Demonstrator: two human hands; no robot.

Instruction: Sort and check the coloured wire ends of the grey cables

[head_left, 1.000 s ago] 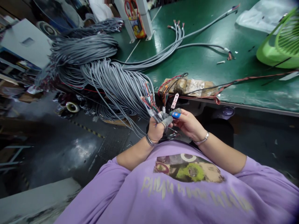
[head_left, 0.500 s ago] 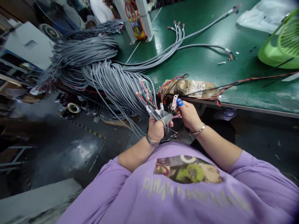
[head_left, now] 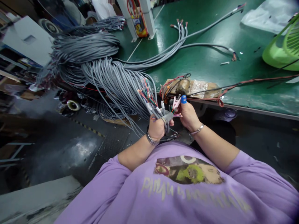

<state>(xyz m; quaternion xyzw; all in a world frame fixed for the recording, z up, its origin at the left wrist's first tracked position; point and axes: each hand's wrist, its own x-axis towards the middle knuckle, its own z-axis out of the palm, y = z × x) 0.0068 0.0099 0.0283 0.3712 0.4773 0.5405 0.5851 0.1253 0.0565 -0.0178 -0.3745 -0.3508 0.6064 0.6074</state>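
My left hand (head_left: 157,127) is closed in a fist round the ends of several grey cables (head_left: 154,109), whose stripped coloured wires fan out above it; one finger wears a grey sleeve. My right hand (head_left: 188,114) is just to the right, its fingers pinched on a small pink clip (head_left: 175,102), with a blue cap on one fingertip. The clip is held against the wire ends. The cables run from a large grey bundle (head_left: 109,77) that hangs off the left end of the green bench (head_left: 210,62).
A taped block with red and black wires (head_left: 191,86) lies on the bench edge ahead of my hands. More grey cables (head_left: 179,34) lie across the bench. A green fan (head_left: 282,46) stands at right. Another person's white sleeve (head_left: 101,9) shows at the top.
My right hand has risen from beside the left fist to the pink clip and now pinches it at the wire ends. The left hand lifted the cable ends slightly.
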